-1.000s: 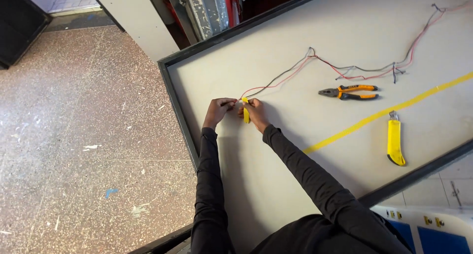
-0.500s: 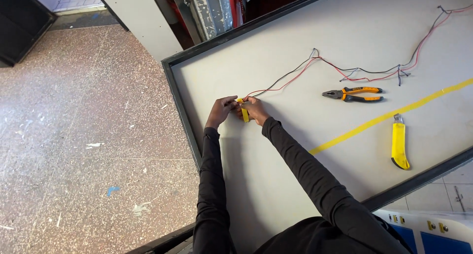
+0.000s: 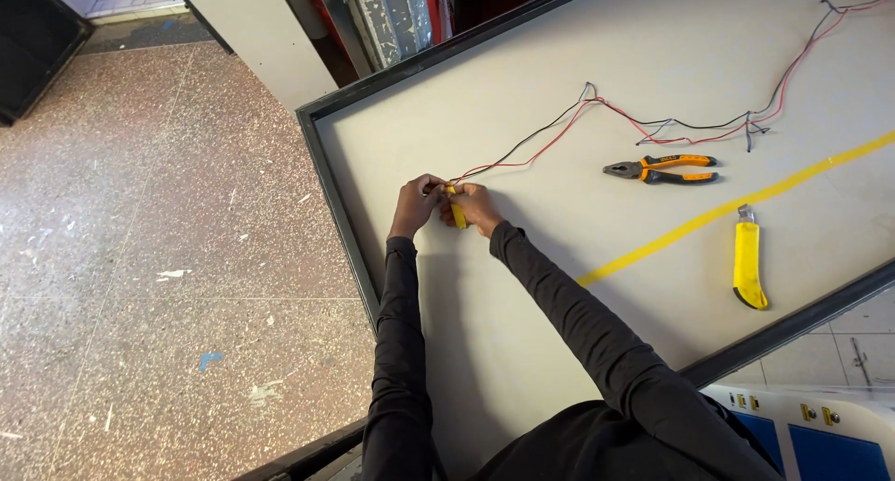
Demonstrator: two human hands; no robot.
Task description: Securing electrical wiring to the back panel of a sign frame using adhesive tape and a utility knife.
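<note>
Both my hands pinch a strip of yellow tape (image 3: pixel 456 206) at the wire (image 3: pixel 522 150) end, near the desk (image 3: pixel 522 369) left edge: left hand (image 3: pixel 417 204) and right hand (image 3: pixel 475 208) closed on it. I'd keep the tape taut, wrap tight. Pliers (image 3: pixel 664 169) and knife (image 3: pixel 749 260) lie well apart.

My pale counter (image 3: pixel 559 89) carries red and black wires (image 3: pixel 653 127), pliers (image 3: pixel 662 170), a yellow utility knife (image 3: pixel 749 267) and a yellow tape line (image 3: pixel 727 211).
</note>
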